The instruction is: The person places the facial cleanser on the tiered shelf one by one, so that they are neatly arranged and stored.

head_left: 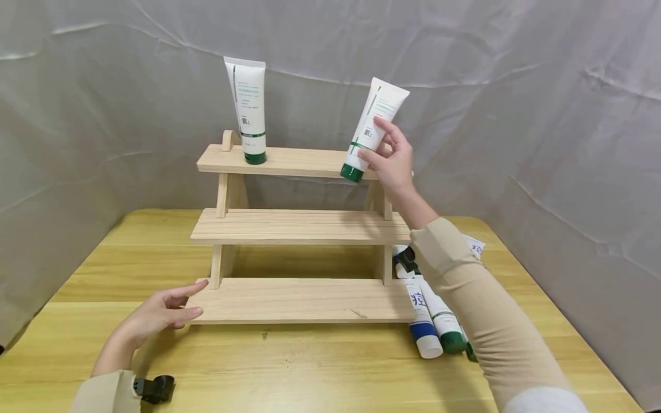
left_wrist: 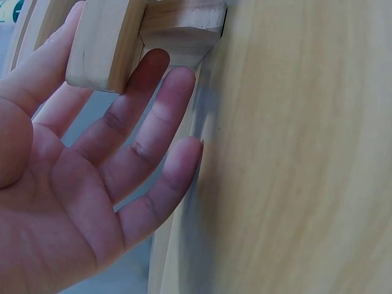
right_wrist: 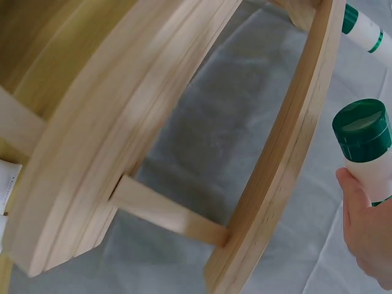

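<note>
"White plastic squeeze tube with a dark-green cap (head_left: 366, 133): where is it, relative to the rack?"

"At the upper right of the three-tier pale wooden rack (head_left: 304, 226), gripped between the thumb and fingers of the right hand (head_left: 395, 163). Its long axis is oblique: cap down and leftward, flat crimped end up and rightward. The governing relation is probably cap to top shelf (head_left: 304, 163): the head view overlaps them, yet the right wrist view shows them apart."

"How do the hands compare?"

"The right hand is nearer, being on the tube. The left hand (head_left: 160, 312) is at the rack's lower left, its fingers extended about the end of the bottom shelf (head_left: 304, 299), holding no tube."

"And materials?"

"Straight-grained planks, slanted supports, glossy caps. A matching white, green-capped tube (head_left: 251, 109) stands upright, cap down, on the rack's upper left. Right of the rack, on the yellowish wood-grain tabletop (head_left: 310, 373), lie further tubes, one white with a blue band (head_left: 420, 315), partly hidden by the beige sleeve (head_left: 480, 298). Wrinkled grey cloth (head_left: 320, 34) hangs behind the rack."
</note>
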Available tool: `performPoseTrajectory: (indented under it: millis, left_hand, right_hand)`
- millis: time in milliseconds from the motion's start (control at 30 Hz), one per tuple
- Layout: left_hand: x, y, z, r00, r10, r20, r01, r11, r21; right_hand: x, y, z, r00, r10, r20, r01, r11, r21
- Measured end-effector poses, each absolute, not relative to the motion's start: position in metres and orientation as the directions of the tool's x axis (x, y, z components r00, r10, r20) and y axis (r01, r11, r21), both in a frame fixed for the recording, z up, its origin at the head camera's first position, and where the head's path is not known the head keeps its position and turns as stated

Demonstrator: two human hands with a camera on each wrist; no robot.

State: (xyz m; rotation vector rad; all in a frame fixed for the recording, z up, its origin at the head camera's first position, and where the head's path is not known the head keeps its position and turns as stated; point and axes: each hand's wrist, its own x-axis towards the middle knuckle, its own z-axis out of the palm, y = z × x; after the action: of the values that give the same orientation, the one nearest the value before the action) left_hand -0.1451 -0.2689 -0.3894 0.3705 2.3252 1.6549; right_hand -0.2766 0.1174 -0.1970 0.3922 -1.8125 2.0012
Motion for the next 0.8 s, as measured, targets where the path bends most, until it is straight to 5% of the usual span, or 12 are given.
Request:
performPoseTrajectory:
  millis: [800]
  left_hand:
    - [-0.144, -0.266, -0.385, -0.948, 0.305, -0.087, 0.027, 0.352, 0.936]
  right_hand:
    - [-0.305, 0.068, -0.198, -0.767, 0.034, 0.641, -0.63, 0.153, -0.761]
